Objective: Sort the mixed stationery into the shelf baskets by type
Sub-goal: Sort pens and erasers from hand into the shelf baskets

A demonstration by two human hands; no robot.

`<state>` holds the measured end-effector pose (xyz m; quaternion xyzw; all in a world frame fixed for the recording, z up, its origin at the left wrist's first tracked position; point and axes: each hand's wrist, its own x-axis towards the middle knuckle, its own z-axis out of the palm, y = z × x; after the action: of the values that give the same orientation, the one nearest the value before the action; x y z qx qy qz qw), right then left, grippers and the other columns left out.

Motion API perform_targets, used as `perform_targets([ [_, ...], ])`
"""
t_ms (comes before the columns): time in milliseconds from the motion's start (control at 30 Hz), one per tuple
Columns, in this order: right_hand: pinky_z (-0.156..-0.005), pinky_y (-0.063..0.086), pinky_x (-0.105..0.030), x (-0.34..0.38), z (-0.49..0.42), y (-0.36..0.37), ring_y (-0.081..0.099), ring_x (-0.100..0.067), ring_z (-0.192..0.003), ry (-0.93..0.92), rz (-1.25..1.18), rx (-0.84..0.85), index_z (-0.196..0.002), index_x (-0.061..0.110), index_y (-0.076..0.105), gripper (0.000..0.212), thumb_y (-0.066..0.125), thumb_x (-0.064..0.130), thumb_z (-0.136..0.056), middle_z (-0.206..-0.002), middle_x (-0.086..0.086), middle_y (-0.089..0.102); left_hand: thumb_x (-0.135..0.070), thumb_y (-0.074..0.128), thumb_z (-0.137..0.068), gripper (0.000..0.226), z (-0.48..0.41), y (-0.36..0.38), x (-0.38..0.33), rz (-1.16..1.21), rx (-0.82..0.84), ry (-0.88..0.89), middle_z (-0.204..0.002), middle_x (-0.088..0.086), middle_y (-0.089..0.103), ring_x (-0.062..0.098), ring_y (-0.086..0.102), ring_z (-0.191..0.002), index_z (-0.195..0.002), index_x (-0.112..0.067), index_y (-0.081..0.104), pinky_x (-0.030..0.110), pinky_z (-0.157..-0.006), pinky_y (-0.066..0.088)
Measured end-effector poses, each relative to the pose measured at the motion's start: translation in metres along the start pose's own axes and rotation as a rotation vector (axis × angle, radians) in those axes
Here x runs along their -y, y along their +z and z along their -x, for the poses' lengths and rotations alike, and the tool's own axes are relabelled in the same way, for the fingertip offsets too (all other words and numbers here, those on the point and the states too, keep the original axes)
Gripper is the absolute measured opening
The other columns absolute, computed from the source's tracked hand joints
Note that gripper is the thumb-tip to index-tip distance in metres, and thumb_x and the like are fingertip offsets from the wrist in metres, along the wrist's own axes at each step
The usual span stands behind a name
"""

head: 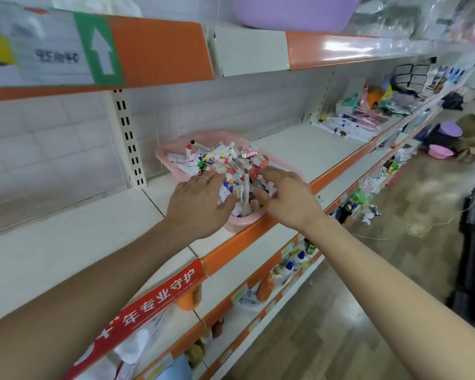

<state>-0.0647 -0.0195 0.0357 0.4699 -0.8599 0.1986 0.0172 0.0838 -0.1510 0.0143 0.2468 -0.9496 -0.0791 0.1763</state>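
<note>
Stationery [222, 157] of mixed kinds (small wrapped erasers, capped sticks, barcoded pieces) fills a pink basket [239, 223] standing on the white shelf [66, 242] by its orange front edge. Farther along the same shelf lie markers and packets [348, 124]. A purple basin [294, 12] sits on the shelf above, and bottles [266, 286] stand below. Both grips reach into the near end of the heap. The left grip [200, 198], ring on one finger, rests spread and loose on the pieces. The right grip [283, 196] bends its fingers down among them; whether it pinches anything cannot be told. A white stick [246, 187] stands upright between the two.
</note>
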Motion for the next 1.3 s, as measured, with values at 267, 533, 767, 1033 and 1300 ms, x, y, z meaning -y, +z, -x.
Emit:
perform_targets([
  [267, -0.107, 0.039, -0.051, -0.059, -0.072, 0.005, 0.041, -0.032, -0.134, -0.076, 0.017, 0.152, -0.145, 0.023, 0.041, 0.06, 0.059, 0.043, -0.091, -0.15, -0.002, 0.043, -0.056, 0.042, -0.096, 0.05, -0.051, 0.036, -0.033, -0.032, 0.073, -0.197, -0.11, 0.004, 0.067, 0.03, 0.062, -0.104, -0.126, -0.018, 0.052, 0.038, -0.086, 0.041],
  [533, -0.096, 0.044, -0.051, -0.093, -0.122, 0.021, 0.045, -0.035, -0.119, -0.237, 0.2, 0.332, -0.137, 0.023, 0.041, 0.075, 0.062, 0.068, -0.08, -0.133, -0.008, 0.053, -0.065, 0.044, -0.093, 0.053, -0.082, 0.063, -0.072, -0.264, 0.118, -0.478, -0.114, 0.008, 0.062, 0.032, 0.061, -0.106, -0.117, -0.019, 0.052, 0.035, -0.069, 0.034],
  [767, -0.093, 0.041, -0.044, -0.1, -0.124, 0.043, 0.041, -0.036, -0.119, -0.3, 0.088, 0.196, -0.137, 0.014, 0.036, 0.093, 0.058, 0.078, -0.073, -0.129, -0.016, 0.049, -0.039, 0.053, -0.093, 0.034, -0.088, 0.069, -0.081, -0.147, 0.115, -0.57, -0.115, 0.015, 0.061, 0.036, 0.058, -0.106, -0.114, -0.015, 0.044, 0.033, -0.069, 0.032],
  [1033, -0.08, 0.048, -0.039, -0.106, -0.117, 0.052, 0.053, -0.028, -0.1, -0.316, -0.006, 0.04, -0.116, 0.014, 0.046, 0.053, 0.053, 0.058, -0.087, -0.097, -0.004, 0.05, -0.042, 0.057, -0.091, 0.031, -0.087, 0.082, -0.072, 0.043, -0.043, -0.652, -0.087, 0.005, 0.056, 0.026, 0.045, -0.079, -0.091, -0.014, 0.043, 0.032, -0.067, 0.033],
  [1300, -0.091, 0.045, -0.041, -0.1, -0.116, 0.047, 0.048, -0.032, -0.114, -0.312, 0.085, 0.07, -0.127, 0.012, 0.048, 0.056, 0.048, 0.054, -0.091, -0.121, -0.015, 0.047, -0.042, 0.062, -0.09, 0.042, -0.1, 0.09, -0.065, 0.367, -0.17, -0.851, -0.055, -0.001, 0.052, 0.019, 0.052, -0.055, -0.06, -0.017, 0.048, 0.026, -0.047, 0.029],
])
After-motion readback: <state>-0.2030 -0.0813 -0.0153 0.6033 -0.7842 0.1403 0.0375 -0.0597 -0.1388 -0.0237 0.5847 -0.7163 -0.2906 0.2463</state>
